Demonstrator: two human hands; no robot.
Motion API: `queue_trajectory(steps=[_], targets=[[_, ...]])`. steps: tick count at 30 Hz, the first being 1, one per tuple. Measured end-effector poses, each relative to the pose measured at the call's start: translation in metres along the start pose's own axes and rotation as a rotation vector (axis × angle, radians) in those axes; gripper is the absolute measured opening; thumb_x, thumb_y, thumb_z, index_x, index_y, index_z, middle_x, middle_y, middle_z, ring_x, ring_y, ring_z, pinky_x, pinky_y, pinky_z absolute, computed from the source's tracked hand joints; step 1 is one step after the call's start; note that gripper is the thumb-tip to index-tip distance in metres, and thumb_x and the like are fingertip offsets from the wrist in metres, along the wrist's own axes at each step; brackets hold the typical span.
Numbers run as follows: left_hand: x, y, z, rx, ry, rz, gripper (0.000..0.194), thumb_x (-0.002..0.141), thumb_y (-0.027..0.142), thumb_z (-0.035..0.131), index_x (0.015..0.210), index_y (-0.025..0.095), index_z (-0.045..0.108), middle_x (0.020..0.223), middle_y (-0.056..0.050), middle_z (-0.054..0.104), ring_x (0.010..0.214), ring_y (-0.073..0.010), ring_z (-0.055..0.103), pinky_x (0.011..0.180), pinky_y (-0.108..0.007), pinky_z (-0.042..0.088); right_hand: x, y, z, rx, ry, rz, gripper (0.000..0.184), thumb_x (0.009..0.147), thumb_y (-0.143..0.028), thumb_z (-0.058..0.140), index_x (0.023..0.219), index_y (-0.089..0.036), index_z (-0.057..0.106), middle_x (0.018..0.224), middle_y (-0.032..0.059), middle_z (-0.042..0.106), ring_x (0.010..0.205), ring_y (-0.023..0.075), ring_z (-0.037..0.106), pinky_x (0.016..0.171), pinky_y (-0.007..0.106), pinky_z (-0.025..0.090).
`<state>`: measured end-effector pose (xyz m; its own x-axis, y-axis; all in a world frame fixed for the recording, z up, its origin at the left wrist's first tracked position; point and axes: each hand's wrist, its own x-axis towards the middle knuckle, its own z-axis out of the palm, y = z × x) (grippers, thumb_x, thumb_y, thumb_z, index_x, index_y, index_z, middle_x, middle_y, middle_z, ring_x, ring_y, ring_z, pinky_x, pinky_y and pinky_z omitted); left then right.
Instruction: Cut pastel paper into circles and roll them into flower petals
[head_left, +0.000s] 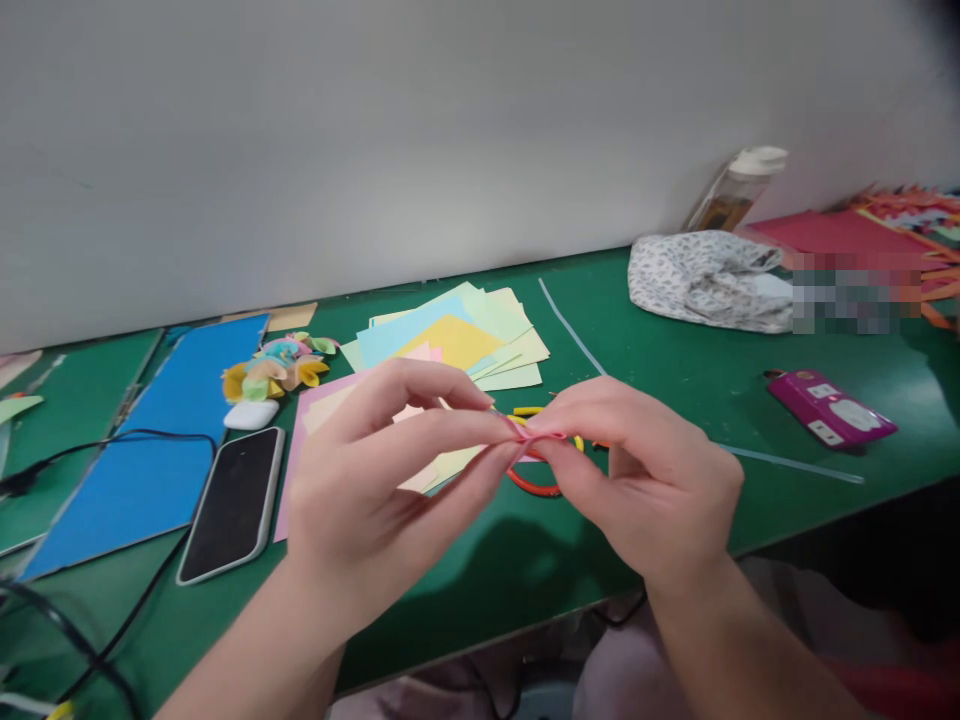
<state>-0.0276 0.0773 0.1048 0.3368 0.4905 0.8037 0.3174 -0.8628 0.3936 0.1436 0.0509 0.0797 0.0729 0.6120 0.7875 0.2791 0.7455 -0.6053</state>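
Note:
Between my two hands is a small folded piece of pink paper (541, 436), held above the table. My left hand (397, 455) pinches its left end between thumb and fingers. The thumb and forefinger of my right hand (637, 465) close on its right end. Behind and below the paper, partly hidden, lie scissors with red and yellow handles (536, 488). Loose sheets of coloured paper (457, 335) in yellow, blue and pale green lie in a pile beyond my hands, with pink and cream sheets partly covered by my left hand.
To the left are a smartphone (231, 508), a white earphone-type case (251, 414), folded paper flowers (281, 365), a blue board (161, 420) and black cables (97, 655). A glue stick strip (795, 464), purple case (832, 408), patterned cloth (705, 280) and bottle (739, 190) lie right.

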Motion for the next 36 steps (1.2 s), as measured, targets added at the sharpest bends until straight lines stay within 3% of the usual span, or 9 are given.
queue_trajectory(steps=[4, 7, 10, 16, 25, 31, 36], targets=[[-0.006, 0.001, 0.006, -0.196, -0.004, -0.070, 0.043, 0.078, 0.012, 0.073, 0.118, 0.024, 0.065, 0.109, -0.004, 0.070, 0.100, -0.0200, 0.065, 0.087, -0.035, 0.054, -0.002, 0.000, 0.001, 0.064, 0.022, 0.110, 0.020, 0.083, -0.003, 0.065, 0.084, -0.022, 0.071, 0.080, -0.0010, 0.074, 0.076, 0.0131, 0.067, 0.071, 0.028, 0.056], [-0.010, 0.003, 0.011, -0.223, -0.034, -0.191, 0.058, 0.079, 0.004, 0.070, 0.129, 0.031, 0.057, 0.104, 0.000, 0.071, 0.091, -0.0163, 0.068, 0.084, -0.032, 0.057, -0.002, -0.001, 0.003, 0.058, 0.015, 0.159, 0.018, 0.082, -0.005, 0.067, 0.081, -0.023, 0.069, 0.079, -0.0009, 0.073, 0.076, 0.0143, 0.067, 0.070, 0.029, 0.056], [-0.011, 0.005, 0.013, -0.242, -0.035, -0.247, 0.056, 0.082, -0.001, 0.063, 0.127, 0.032, 0.057, 0.091, 0.003, 0.068, 0.083, -0.0124, 0.067, 0.078, -0.027, 0.056, 0.000, -0.002, 0.004, 0.044, 0.005, 0.205, 0.016, 0.081, -0.007, 0.067, 0.078, -0.023, 0.068, 0.077, -0.0010, 0.072, 0.074, 0.0142, 0.067, 0.068, 0.028, 0.056], [-0.008, 0.006, 0.014, -0.313, -0.054, -0.359, 0.051, 0.081, 0.000, 0.065, 0.121, 0.031, 0.058, 0.082, 0.005, 0.066, 0.079, -0.0097, 0.066, 0.071, -0.021, 0.056, 0.000, -0.002, 0.001, 0.141, -0.008, 0.406, 0.018, 0.082, -0.007, 0.067, 0.078, -0.024, 0.068, 0.077, -0.0053, 0.071, 0.072, 0.0094, 0.066, 0.068, 0.021, 0.054], [-0.003, 0.006, 0.013, -0.384, -0.087, -0.607, 0.036, 0.083, 0.012, 0.068, 0.112, 0.030, 0.058, 0.074, 0.006, 0.068, 0.072, -0.0114, 0.069, 0.068, -0.023, 0.060, 0.003, -0.004, -0.001, 0.174, -0.022, 0.625, 0.011, 0.084, -0.017, 0.068, 0.078, -0.026, 0.071, 0.073, -0.0069, 0.073, 0.067, 0.0087, 0.068, 0.060, 0.017, 0.055], [0.003, 0.003, 0.016, -0.489, -0.134, -0.730, 0.032, 0.082, 0.014, 0.069, 0.108, 0.029, 0.057, 0.073, 0.006, 0.071, 0.068, -0.0131, 0.072, 0.065, -0.023, 0.060, 0.003, 0.003, 0.001, 0.051, 0.032, 0.646, 0.009, 0.081, -0.022, 0.070, 0.073, -0.026, 0.069, 0.065, -0.0060, 0.069, 0.058, 0.0100, 0.064, 0.051, 0.019, 0.052], [0.002, 0.000, 0.016, -0.483, -0.121, -0.780, 0.033, 0.081, 0.015, 0.070, 0.108, 0.029, 0.056, 0.073, 0.005, 0.070, 0.069, -0.0134, 0.071, 0.068, -0.026, 0.060, 0.004, 0.003, 0.000, 0.134, -0.049, 0.717, 0.007, 0.082, -0.024, 0.070, 0.075, -0.025, 0.071, 0.068, -0.0049, 0.072, 0.060, 0.0103, 0.067, 0.055, 0.019, 0.055]])
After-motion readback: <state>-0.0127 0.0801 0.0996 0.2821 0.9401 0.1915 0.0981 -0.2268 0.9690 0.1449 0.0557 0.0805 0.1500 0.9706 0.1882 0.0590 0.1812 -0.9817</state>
